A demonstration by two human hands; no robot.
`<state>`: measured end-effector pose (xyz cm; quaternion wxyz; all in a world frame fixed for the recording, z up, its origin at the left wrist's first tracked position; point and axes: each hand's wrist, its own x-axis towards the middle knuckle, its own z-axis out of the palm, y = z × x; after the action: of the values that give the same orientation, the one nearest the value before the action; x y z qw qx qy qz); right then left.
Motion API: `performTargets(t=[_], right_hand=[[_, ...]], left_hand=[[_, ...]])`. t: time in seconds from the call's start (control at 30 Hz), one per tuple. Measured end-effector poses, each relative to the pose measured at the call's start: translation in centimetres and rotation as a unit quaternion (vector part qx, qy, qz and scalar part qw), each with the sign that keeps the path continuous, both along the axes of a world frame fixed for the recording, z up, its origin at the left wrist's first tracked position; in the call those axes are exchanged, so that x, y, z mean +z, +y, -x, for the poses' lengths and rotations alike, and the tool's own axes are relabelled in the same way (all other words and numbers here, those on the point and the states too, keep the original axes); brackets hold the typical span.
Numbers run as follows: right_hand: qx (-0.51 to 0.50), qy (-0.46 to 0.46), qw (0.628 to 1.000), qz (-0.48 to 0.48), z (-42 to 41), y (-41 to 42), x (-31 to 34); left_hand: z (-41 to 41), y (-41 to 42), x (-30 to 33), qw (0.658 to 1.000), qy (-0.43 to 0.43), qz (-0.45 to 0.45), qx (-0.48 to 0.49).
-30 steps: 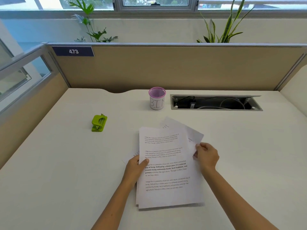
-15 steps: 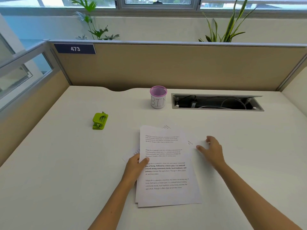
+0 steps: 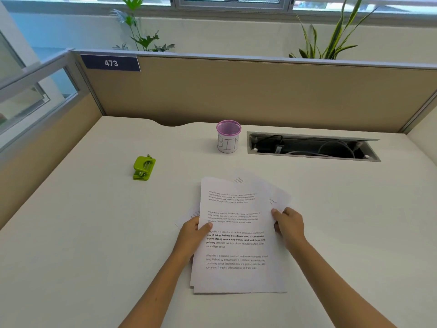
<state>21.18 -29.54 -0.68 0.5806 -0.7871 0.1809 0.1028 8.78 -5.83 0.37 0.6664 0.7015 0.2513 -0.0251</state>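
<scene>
A: What do we have in hand?

B: A loose stack of printed sheets (image 3: 236,275), white, lying on the pale desk (image 3: 94,233) right in front of us. It is nearer than the green hole punch (image 3: 143,168) and the pink-rimmed cup (image 3: 228,137) lettered BIN. The top sheet (image 3: 236,207) carries four short blocks of black text, the third partly bold. The stack is not squared: a skewed sheet (image 3: 281,197) fans out at the far right, and another corner shows at the left.

A: And our hands?

B: Our left hand (image 3: 191,235) grips the left edge, thumb on top of the page, fingers hidden beneath. Our right hand (image 3: 289,224) is curled at the right edge, thumb on the paper, pinching the sheets there.

A: What changed from half a second ago?

B: Then our right hand lay stretched further out to the right, fingers flatter on the skewed sheet. Now it has drawn in to the stack's edge and closed on it. Our left hand has kept its place.

A: Which way does the stack run?

B: Its long axis runs from us toward the partition (image 3: 236,95). The top of the page points away, so the lines read upright to us. The skewed sheet is turned clockwise from it.
</scene>
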Motion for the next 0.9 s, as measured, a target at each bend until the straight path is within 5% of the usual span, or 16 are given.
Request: performTargets(t=[0.2, 0.5, 0.73, 0.9], right_hand=[[-0.06, -0.096, 0.987, 0.11, -1.1, -2.9, 2.0], [-0.126, -0.336, 0.906, 0.223, -7.2, -11.9, 14.4], [-0.03, -0.315, 0.948, 0.023, -8.9, -12.8, 21.6], [0.119, -0.196, 0.973, -0.011, -6.3, -7.1, 17.9]], left_hand=[[0.2, 0.1, 0.0, 1.0, 0.0, -0.013, 0.005], [0.2, 0.2, -0.3, 1.0, 0.002, -0.009, 0.008], [0.2, 0.2, 0.0, 1.0, 0.011, -0.012, 0.004], [0.6, -0.1, 0.8, 1.0, 0.013, 0.012, 0.006]])
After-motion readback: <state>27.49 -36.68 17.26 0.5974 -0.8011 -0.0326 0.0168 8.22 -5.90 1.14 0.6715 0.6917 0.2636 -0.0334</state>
